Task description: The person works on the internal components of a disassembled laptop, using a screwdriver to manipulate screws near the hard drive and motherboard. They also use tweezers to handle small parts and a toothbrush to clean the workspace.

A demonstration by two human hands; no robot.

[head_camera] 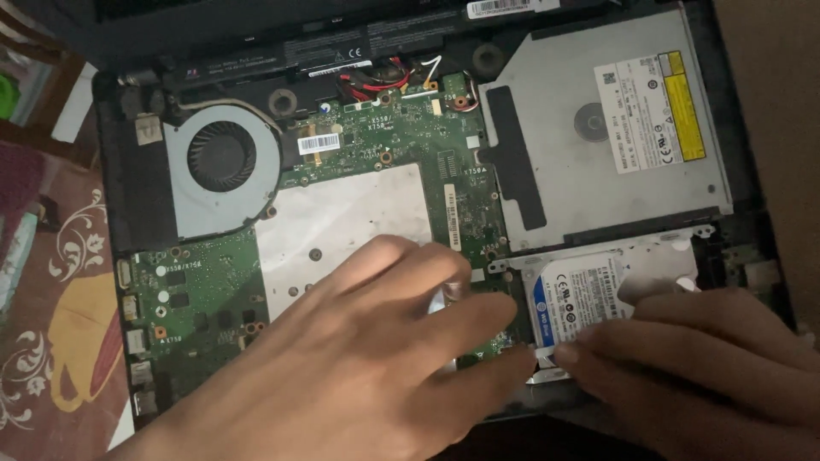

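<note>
L hand [359, 358] & R hand [709, 367] fingers pinching hard drive [589, 294] edge inside open laptop [120, 213].

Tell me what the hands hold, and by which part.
Both hands, left and right, pinch the hard drive at its near left corner; nothing is lifted.
</note>
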